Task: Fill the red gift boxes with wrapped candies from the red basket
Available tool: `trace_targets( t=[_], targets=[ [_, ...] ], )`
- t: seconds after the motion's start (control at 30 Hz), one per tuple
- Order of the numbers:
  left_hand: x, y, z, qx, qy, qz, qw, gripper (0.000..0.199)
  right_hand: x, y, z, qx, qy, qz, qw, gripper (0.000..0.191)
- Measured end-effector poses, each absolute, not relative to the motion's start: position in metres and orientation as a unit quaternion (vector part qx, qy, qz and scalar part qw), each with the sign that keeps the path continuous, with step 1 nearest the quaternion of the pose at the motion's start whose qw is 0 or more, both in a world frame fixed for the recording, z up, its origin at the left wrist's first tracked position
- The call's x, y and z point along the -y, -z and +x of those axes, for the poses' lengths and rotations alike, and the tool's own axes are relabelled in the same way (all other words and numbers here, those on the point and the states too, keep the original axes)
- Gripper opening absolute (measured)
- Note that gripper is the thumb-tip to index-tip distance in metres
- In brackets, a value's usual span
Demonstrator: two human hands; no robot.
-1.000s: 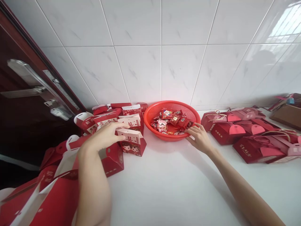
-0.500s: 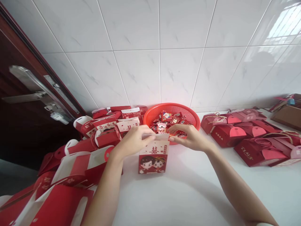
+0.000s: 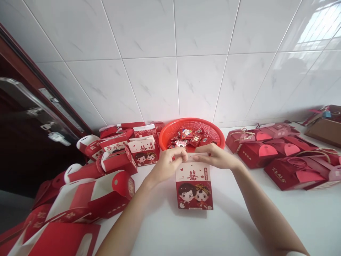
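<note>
A red and cream paper gift box (image 3: 194,186), printed with a cartoon couple and a red double character, stands upright on the white table, its printed face towards me. My left hand (image 3: 170,161) has its fingers curled in a pinch at the left end of the box's top flap. On the other side, my right hand (image 3: 213,156) holds the right end of that flap, thumb in front and fingers behind. Directly behind both hands sits a red plastic basket (image 3: 218,132) of wrapped candies (image 3: 196,139), partly covered by them.
Several open red boxes (image 3: 112,192) crowd the left side, with a matching cartoon box (image 3: 145,151) among them. Closed red boxes (image 3: 257,154) with handles stand at the right. A brown carton (image 3: 325,126) is at the far right. Tiled wall (image 3: 149,85) rises behind; a dark door (image 3: 16,142) is at left.
The gift box has come closer and to the right, its face turned more squarely to me. Both hands remain at its top; the left fingers have curled in. The view has shifted slightly.
</note>
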State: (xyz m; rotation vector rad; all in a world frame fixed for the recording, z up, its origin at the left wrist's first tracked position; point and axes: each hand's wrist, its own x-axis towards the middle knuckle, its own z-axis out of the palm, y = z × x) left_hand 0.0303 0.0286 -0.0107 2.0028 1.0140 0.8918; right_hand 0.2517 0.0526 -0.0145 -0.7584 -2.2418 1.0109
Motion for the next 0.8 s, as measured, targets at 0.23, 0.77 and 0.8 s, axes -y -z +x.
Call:
trace_targets(
  t=[0.23, 0.77, 0.8],
  targets=[
    [-0.029, 0.014, 0.031, -0.407, -0.308, 0.765, 0.393, 0.014, -0.053, 0.016, 0.254, 0.847, -0.397, -0.257, 0.243, 0.042],
    [-0.004, -0.004, 0.027, -0.431, -0.198, 0.804, 0.357, 0.034, -0.065, 0.021, 0.276, 0.858, -0.307, -0.362, 0.199, 0.04],
    [-0.004, -0.005, 0.024, -0.438, -0.201, 0.805, 0.346, 0.033, -0.066, 0.023, 0.28, 0.863, -0.291, -0.374, 0.174, 0.037]
  ],
)
